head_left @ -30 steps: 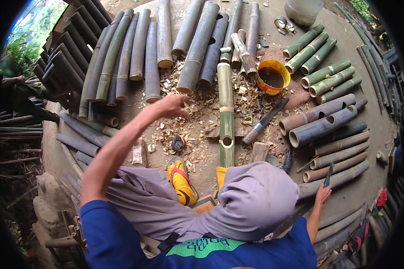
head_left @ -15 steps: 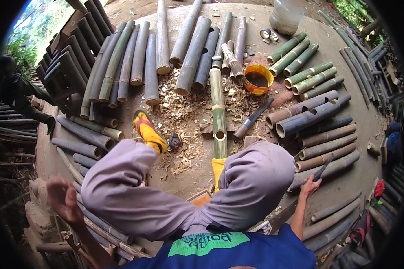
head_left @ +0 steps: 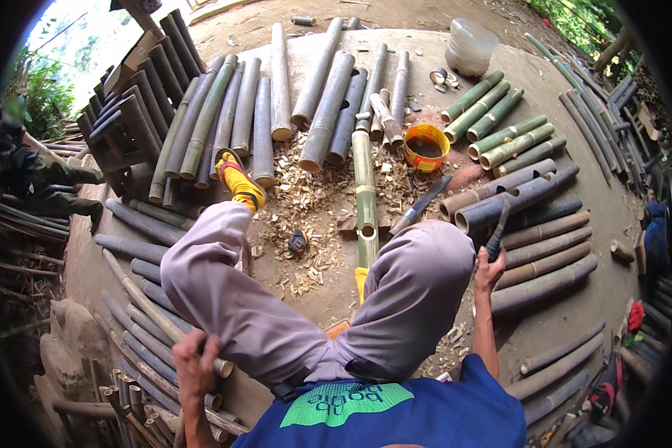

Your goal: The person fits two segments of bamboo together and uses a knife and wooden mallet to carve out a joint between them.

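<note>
Open-air workspace with a bare, brownish floor [head_left: 614, 213] and greenery past the top corners, so basically a yard setup. Wood shavings [head_left: 306, 190] are all over the middle of it, with bamboo everywhere else: a row of greyish bamboo tubes [head_left: 327, 112] fanned across the far side, short green bamboo tubes [head_left: 485, 116] over on the right, and a stack of dark bamboo [head_left: 145, 119] leaning at far left. Another person [head_left: 60, 187] in dark clothes is by that stack.

Right hand [head_left: 487, 272] has its grip closed around the dark handle of a slim knife [head_left: 502, 216], blade up, just outside the right knee. Left hand [head_left: 196, 364] is down at lower left with fingers curled, right by the end of a long bamboo pole [head_left: 153, 306]; can't tell if the grip has hold of anything.

Straight ahead, a pale-and-green bamboo tube [head_left: 366, 201] with a round hole near its close end runs away from a yellow sock [head_left: 361, 282]. Bigger knife [head_left: 428, 200] lies just right of it on the floor, and a yellow tub [head_left: 426, 148] with dark liquid sits behind that. Cloudy plastic container [head_left: 471, 48] at the back too.
</note>
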`<action>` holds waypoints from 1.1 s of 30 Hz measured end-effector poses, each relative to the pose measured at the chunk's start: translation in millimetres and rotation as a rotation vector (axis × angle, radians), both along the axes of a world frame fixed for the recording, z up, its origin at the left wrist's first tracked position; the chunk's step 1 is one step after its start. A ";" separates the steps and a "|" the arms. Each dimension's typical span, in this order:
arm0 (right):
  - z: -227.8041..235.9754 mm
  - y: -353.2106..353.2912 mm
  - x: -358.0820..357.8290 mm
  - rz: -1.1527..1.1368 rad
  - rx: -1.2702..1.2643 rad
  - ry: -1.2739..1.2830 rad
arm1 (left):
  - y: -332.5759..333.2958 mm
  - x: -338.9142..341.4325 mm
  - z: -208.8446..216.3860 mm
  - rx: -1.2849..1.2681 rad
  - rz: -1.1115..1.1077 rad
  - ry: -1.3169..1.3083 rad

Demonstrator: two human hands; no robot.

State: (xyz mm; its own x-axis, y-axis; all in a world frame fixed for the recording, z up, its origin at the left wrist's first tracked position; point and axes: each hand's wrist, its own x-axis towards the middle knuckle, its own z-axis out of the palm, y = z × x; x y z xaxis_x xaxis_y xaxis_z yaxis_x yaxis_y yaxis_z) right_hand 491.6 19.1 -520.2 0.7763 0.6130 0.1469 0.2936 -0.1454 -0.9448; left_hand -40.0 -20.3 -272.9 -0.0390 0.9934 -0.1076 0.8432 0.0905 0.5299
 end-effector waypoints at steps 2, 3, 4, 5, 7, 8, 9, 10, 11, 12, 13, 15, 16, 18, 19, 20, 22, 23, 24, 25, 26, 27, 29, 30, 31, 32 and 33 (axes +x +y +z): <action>19.3 6.5 -9.3 0.020 -0.004 -0.075 | -9.8 10.5 25.6 -0.373 -0.199 -0.073; 22.9 9.7 -9.3 0.042 -0.001 -0.110 | -15.4 19.0 38.8 -0.557 -0.315 -0.114; 25.7 10.0 -10.0 0.059 -0.001 -0.144 | -19.3 8.8 39.4 -0.599 -0.480 0.030; 29.2 12.8 -2.3 0.072 -0.020 -0.232 | -11.1 7.0 37.3 -0.631 -0.587 -0.075; 26.8 26.8 3.9 0.158 -0.055 -0.259 | 15.9 15.0 64.3 -0.703 -0.770 -0.250; 30.5 31.9 4.3 0.218 -0.091 -0.223 | 32.3 21.3 81.5 -0.785 -0.773 -0.289; 35.8 42.5 5.6 0.281 -0.099 -0.144 | 53.2 28.1 96.8 -0.867 -0.776 -0.329; 43.4 54.0 3.5 0.343 -0.100 -0.054 | 73.0 33.7 108.9 -0.725 -0.862 -0.489; 46.5 63.7 4.4 0.365 -0.152 0.056 | 98.7 38.7 106.5 -0.694 -0.853 -0.574; 48.3 72.9 5.6 0.368 -0.200 0.109 | 122.4 44.5 100.0 -0.700 -0.767 -0.575; 56.0 84.4 8.8 0.346 -0.322 0.097 | 145.4 49.2 86.4 -0.579 -0.806 -0.421; 53.4 127.2 9.7 0.402 -0.301 -0.164 | 180.6 61.4 65.7 -0.617 -0.601 -0.304; 59.6 152.7 3.2 0.429 -0.390 -0.162 | 202.3 64.9 52.5 -0.607 -0.671 -0.162; 60.1 190.2 31.3 0.476 -0.504 -0.432 | 250.5 80.5 -18.0 -0.710 -0.789 -0.206; 54.7 216.2 44.6 0.524 -0.492 -0.637 | 268.3 81.3 -46.2 -0.693 -0.855 -0.194; 65.2 239.9 29.5 0.562 -0.500 -0.596 | 283.2 85.5 -68.9 -0.829 -0.780 -0.234; 51.1 283.2 40.1 0.578 -0.662 -0.766 | 307.7 102.2 -124.2 -0.868 -0.711 -0.243; 32.6 301.2 59.1 0.606 -0.718 -0.856 | 317.1 117.1 -162.1 -0.807 -0.711 -0.241; 26.5 318.5 58.0 0.639 -0.803 -0.805 | 320.3 124.1 -201.3 -0.810 -0.602 -0.322; 31.5 327.3 44.8 0.624 -0.911 -0.829 | 317.2 138.5 -224.2 -0.885 -0.463 -0.401; 27.5 335.1 49.7 0.621 -0.926 -0.875 | 312.7 150.8 -251.4 -0.916 -0.416 -0.402; 19.3 338.3 56.1 0.618 -0.954 -0.919 | 305.2 170.5 -269.3 -0.947 -0.368 -0.295; 19.4 348.2 49.7 0.710 -1.086 -0.834 | 284.4 181.0 -314.1 -0.982 -0.198 -0.401; 9.0 343.6 66.5 0.712 -1.076 -0.829 | 271.2 198.2 -326.5 -0.969 -0.149 -0.455; 5.3 338.4 67.2 0.678 -1.005 -0.787 | 261.0 206.5 -335.0 -0.950 -0.089 -0.506; 4.3 327.3 59.0 0.655 -0.927 -0.741 | 253.5 201.2 -342.1 -0.894 -0.060 -0.563; 5.8 313.2 49.7 0.627 -0.850 -0.697 | 246.0 196.8 -347.5 -0.836 -0.031 -0.622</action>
State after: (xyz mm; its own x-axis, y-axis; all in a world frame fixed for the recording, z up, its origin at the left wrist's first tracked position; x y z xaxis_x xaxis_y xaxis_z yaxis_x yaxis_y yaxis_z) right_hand 541.3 332.3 -514.4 0.2356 0.9482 -0.2130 0.9282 -0.2845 -0.2398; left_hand 156.8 225.7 -620.4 0.2835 0.5925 -0.7541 0.4506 0.6118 0.6501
